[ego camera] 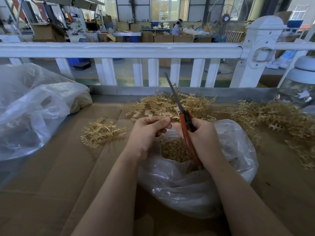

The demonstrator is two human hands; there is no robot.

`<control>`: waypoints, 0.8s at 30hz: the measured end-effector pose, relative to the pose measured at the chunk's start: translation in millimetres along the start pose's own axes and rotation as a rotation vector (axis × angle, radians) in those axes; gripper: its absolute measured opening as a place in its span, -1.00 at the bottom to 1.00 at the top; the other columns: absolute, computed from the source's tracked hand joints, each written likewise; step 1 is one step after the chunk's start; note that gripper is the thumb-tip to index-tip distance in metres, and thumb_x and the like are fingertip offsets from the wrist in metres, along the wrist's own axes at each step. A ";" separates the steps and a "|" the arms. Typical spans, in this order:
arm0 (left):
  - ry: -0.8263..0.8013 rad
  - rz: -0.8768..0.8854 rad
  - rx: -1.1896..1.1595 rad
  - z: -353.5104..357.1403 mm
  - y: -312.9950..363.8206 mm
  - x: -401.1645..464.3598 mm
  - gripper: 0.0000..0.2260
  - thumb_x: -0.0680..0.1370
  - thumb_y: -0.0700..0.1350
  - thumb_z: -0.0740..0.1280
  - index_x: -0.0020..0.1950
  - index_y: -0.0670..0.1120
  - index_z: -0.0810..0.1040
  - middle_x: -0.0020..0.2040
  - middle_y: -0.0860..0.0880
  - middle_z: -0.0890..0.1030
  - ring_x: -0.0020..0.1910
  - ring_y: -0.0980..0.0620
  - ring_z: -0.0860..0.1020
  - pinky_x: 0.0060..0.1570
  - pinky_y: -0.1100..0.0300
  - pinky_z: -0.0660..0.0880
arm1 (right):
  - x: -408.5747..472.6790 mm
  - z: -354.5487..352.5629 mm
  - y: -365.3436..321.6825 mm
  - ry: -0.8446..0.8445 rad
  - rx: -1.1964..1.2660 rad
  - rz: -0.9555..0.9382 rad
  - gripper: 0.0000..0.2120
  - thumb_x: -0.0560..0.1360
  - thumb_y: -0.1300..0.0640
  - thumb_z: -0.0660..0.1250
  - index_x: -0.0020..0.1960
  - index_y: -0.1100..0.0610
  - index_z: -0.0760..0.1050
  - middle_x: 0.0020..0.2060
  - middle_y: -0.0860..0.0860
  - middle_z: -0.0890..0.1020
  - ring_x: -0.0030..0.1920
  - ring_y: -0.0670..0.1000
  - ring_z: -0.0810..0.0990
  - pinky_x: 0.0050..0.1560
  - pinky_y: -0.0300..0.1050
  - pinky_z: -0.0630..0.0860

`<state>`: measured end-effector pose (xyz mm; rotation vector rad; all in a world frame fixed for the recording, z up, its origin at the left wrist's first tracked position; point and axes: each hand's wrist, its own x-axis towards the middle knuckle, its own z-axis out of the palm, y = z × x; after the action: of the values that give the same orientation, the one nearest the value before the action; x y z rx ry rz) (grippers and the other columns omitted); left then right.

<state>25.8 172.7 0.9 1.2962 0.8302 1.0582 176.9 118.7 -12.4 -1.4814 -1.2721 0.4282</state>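
Trimming is under way: red-handled steel scissors [181,114] are gripped by the right hand [202,138], and a small tan plastic sprig [173,118] is pinched by the left hand [146,133]. Next, the blades probably need to be opened onto it.

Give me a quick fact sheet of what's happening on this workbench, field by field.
left hand: pinches a tan sprig, mostly hidden by its fingers
right hand: grips the scissors by their orange handles
blades: together, pointing up and away from the person
clear bag: open beneath both hands, small cut pieces inside
loose stock: centre pile, small pile to the left, right pile
second bag: far left on the table
surface: cardboard sheet
behind: white railing
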 end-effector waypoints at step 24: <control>0.249 0.177 -0.013 -0.2 -1.4 4.3 -0.79 0.59 -0.19 0.37 -0.26 -0.07 0.59 -0.37 0.10 0.58 -0.32 0.18 0.54 -0.27 0.31 0.53 | -5.8 -3.8 -1.1 -0.039 -0.343 -0.155 -0.59 0.35 -0.42 0.34 -0.30 -0.07 0.48 -0.44 -0.18 0.57 -0.37 -0.18 0.55 -0.41 -0.32 0.33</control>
<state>27.2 176.9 -0.2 1.2603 0.9033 1.3841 177.4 111.8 -12.2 -1.6475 -1.5355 0.1404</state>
